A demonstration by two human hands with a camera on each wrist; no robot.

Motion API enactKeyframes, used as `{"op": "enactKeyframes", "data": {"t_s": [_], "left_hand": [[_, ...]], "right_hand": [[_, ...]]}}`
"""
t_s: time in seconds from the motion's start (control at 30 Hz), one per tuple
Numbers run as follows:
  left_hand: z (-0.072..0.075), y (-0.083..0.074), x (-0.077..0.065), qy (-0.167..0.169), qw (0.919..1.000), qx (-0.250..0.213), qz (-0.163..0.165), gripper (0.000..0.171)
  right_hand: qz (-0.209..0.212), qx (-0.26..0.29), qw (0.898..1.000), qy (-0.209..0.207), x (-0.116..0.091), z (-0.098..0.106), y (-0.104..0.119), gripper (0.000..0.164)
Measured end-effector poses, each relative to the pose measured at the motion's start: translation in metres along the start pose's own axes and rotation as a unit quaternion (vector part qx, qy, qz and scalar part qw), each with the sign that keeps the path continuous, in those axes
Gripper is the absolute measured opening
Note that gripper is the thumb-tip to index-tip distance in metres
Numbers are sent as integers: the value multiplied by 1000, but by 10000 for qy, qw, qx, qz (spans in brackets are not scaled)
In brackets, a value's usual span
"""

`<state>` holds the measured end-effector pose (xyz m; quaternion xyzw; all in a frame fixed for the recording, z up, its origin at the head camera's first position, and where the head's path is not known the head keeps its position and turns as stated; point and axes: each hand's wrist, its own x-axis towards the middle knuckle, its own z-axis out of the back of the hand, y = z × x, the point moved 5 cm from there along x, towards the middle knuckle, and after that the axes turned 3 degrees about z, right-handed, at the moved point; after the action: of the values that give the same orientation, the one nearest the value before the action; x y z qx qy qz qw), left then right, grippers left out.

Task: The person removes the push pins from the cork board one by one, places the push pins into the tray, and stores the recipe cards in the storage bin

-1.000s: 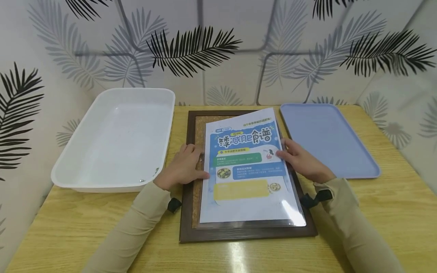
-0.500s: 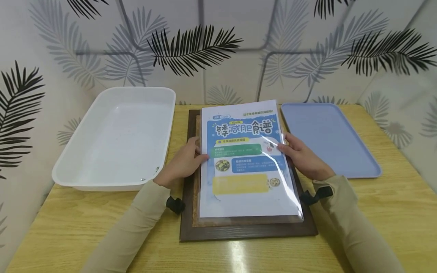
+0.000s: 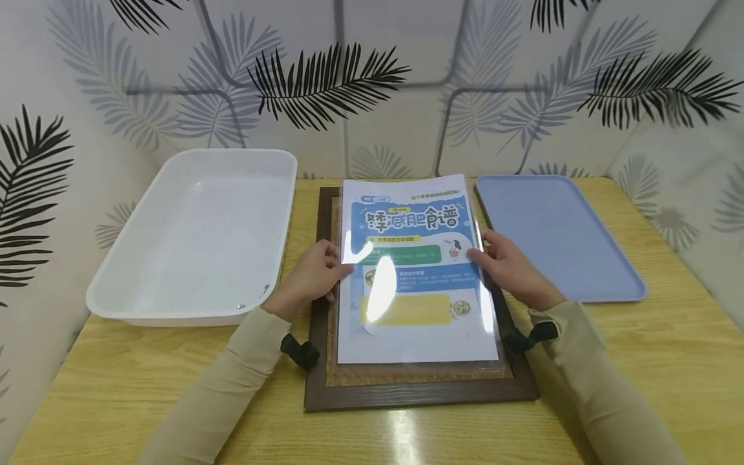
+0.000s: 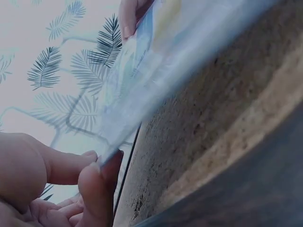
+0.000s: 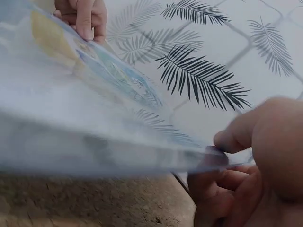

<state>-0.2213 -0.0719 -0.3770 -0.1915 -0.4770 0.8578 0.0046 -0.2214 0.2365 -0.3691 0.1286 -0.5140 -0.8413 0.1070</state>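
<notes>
A printed sheet in clear plastic [image 3: 407,342], with blue, green and yellow panels, is held over a cork board with a brown frame [image 3: 418,395]. My left hand [image 3: 310,274] pinches its left edge between thumb and fingers; the left wrist view shows the fingertips [image 4: 92,182] on that edge. At the opposite edge, my right hand [image 3: 514,268] pinches the plastic with the thumb on top. The right wrist view has the sheet [image 5: 85,113] bowed, with cork [image 5: 94,198] visible beneath it. Most of the cork is hidden by the sheet.
A deep white basin [image 3: 192,239] stands to the left of the board. To the right lies a flat blue tray [image 3: 558,239]. All rest on a wooden table [image 3: 657,361] against a leaf-patterned wall [image 3: 407,129].
The sheet's upper left corner has risen away from me and its lower edge has moved up, baring more cork at the bottom. It now sits straighter. Both hands keep hold of it.
</notes>
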Motion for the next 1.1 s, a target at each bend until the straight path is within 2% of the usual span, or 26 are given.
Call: {"op": "enactKeyframes", "data": {"t_s": [0.17, 0.33, 0.4, 0.5, 0.6, 0.73, 0.93, 1.1], "left_hand": [[2, 0, -1, -74, 9999, -101, -23, 32], [5, -3, -3, -318, 9992, -201, -127, 35], [8, -6, -6, -474, 9984, -207, -206, 35], [14, -10, -13, -690, 9969, -215, -314, 33], [24, -13, -20, -889, 9950, -277, -372, 31], [41, -16, -28, -1024, 9934, -274, -429, 34], [70, -18, -39, -1064, 9937, -129, -338, 36], [97, -14, -46, -1097, 9936, 106, -250, 40]], "right_hand": [[19, 20, 9997, 253, -4, -2, 4, 45], [166, -184, 9993, 276, -5, 0, 7, 44], [242, -454, 9986, 98, -4, 1, 10, 39], [356, -898, 9945, -396, -1, 2, 16, 36], [558, -1245, 9859, -966, 3, 0, 24, 33], [724, -1379, 9784, -1357, 10, -6, 36, 31], [613, -1259, 9815, -1304, 25, -21, 51, 31], [707, -950, 9852, -1238, 39, -37, 68, 28]]}}
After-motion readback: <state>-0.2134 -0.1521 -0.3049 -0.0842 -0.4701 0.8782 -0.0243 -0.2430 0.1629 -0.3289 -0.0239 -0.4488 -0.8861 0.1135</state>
